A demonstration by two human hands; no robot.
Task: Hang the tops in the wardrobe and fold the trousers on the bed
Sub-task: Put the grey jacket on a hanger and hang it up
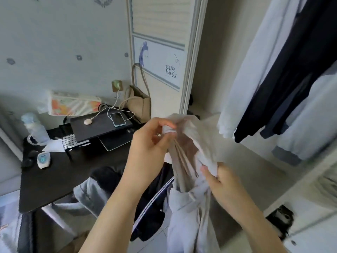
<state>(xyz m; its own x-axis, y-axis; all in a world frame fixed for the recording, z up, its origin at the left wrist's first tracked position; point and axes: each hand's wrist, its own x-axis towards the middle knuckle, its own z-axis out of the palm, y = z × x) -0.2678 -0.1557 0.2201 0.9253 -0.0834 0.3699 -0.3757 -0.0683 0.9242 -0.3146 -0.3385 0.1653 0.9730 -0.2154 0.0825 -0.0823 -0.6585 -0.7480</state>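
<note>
1. While both hands are working in front of the open wardrobe [204,73], the pale garment [189,143] is hanging between them at the centre of the head view, its long axis running roughly from twelve to six o'clock, bunched at the top and trailing down past the wrists.
2. The left hand [147,141] is sitting higher, at about ten o'clock from the cloth's middle, fingers curled and pinching a gathered edge near the top.
3. The right hand [220,181] is lying lower, at about four o'clock, fingers curled and gripping a fold of the same cloth; whether it is a top or trousers I cannot tell.
4. Hanging clothes [284,84] are filling the wardrobe at about two o'clock from the hands, so the right hand is judged nearer to the hanging space; no rail or hanger is showing.
5. Both forearms are reaching up from the lower edge, converging on the garment.
6. Dark clothes [149,198] are lying heaped at about seven o'clock, beside the dark tabletop [60,179] carrying a phone [118,119].
</note>
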